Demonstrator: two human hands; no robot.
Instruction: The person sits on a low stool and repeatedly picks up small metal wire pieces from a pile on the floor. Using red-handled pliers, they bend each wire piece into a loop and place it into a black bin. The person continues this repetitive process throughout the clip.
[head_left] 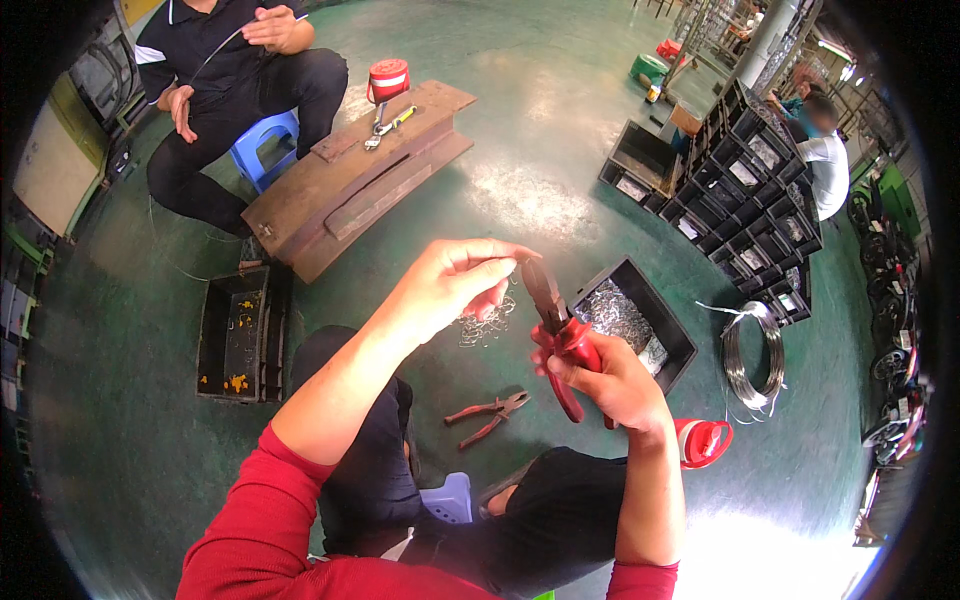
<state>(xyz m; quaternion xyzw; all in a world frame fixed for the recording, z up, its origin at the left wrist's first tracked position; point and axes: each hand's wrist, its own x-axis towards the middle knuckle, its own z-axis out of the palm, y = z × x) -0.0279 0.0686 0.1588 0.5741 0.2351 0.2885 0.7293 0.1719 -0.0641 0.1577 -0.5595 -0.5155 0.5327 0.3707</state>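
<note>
My right hand (622,385) is wrapped round the red handles of a pair of pliers (546,295), whose dark jaws point up and away from me. Close to the jaw tips, thumb and forefinger of my left hand (462,285) are pinched together. Whatever sits between them is too small to make out. Below on the green floor lies a scatter of short wire pieces (487,328). A second pair of red-handled pliers (490,412) rests on the floor nearer to me, its handles spread. To the right, a black crate (670,308) contains many small shiny metal pieces.
A rusty steel beam (300,205) carries a red container (388,80) and a wrench (377,130). At upper left a seated person (225,90) holds a thin strip. Stacked black crates (740,205), a wire coil (735,365) and a red bottle (706,443) stand right; another crate (238,385) is left.
</note>
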